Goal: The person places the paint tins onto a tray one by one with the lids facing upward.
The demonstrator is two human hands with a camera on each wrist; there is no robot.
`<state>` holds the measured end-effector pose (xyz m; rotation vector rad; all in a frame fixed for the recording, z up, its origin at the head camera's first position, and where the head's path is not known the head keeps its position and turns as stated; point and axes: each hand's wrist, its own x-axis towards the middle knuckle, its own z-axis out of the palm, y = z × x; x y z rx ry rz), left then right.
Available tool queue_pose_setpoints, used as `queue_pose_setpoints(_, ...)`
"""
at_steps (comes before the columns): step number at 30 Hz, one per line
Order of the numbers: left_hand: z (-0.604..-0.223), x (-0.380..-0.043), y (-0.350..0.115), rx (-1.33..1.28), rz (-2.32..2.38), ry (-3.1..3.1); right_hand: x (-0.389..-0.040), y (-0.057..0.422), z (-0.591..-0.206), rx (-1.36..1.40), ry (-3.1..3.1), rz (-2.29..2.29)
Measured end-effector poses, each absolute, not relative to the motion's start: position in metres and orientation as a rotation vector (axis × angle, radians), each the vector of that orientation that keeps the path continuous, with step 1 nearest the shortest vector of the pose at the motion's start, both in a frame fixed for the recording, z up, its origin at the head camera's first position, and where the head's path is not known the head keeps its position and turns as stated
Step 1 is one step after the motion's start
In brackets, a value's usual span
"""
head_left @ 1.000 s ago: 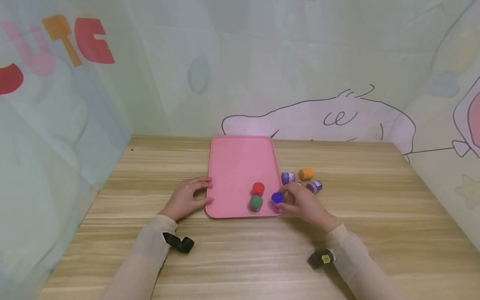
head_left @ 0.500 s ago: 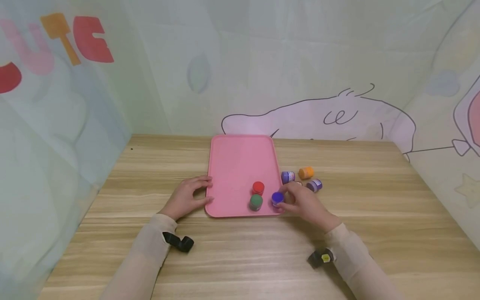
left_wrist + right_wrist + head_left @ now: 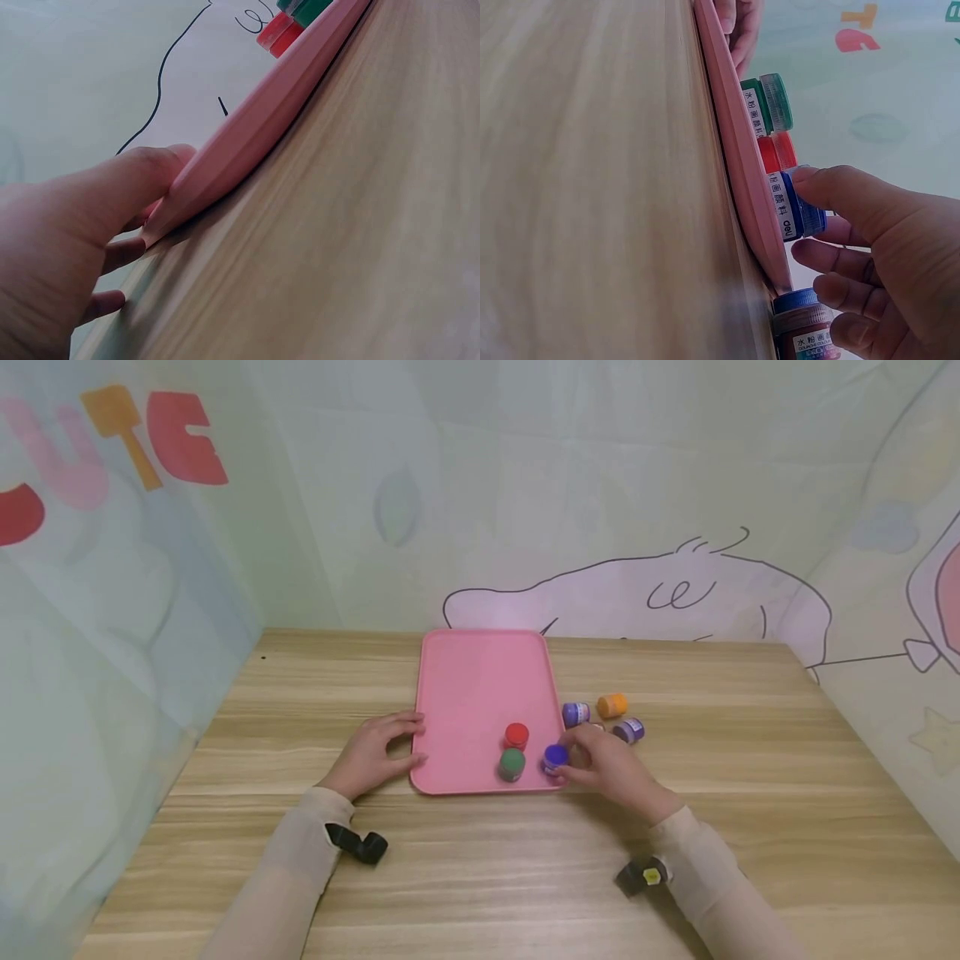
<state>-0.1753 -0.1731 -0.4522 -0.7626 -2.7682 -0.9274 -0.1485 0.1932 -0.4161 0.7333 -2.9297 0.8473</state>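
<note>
My right hand [image 3: 615, 772] pinches a blue gouache paint jar [image 3: 555, 757] between thumb and forefinger, and the jar stands upright at the near right corner of the pink tray [image 3: 480, 677]. In the right wrist view the label of the blue jar [image 3: 781, 206] shows below the thumb. Beside it on the tray stand a green-lidded paint jar [image 3: 512, 764] and a red paint jar [image 3: 517, 736]. My left hand [image 3: 367, 758] rests at the tray's left edge, thumb and fingers spread along the rim.
Right of the tray, several paint jars lie on the wooden table [image 3: 480, 877]: an orange jar [image 3: 612, 706], a purple jar [image 3: 628, 731] and a blue-violet jar [image 3: 576, 714]. Another jar [image 3: 804, 330] shows beneath my right fingers. A printed cloth [image 3: 525, 485] hangs behind.
The blue jar has shifted very slightly within the right hand's pinch. The left hand, the tray and the other jars keep their places.
</note>
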Motion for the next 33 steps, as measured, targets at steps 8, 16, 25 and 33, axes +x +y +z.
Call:
queue_pose_setpoints(8,-0.452,-0.175,-0.173,-0.762,-0.913,-2.766,-0.149,0.195,-0.415,0.726,-2.952,0.851)
queue_pose_setpoints(16,-0.453,-0.175,-0.173,-0.768,-0.907,-2.757,-0.151,0.197,-0.415,0.715,-2.943,0.832)
queue_pose_setpoints(25,-0.453,-0.175,-0.173,-0.773,-0.908,-2.742,-0.154,0.201,-0.414,0.721,-2.885,0.85)
queue_pose_setpoints(33,-0.454,-0.175,-0.172,-0.768,-0.908,-2.738,-0.156,0.206,-0.409,0.666,-2.854,0.761)
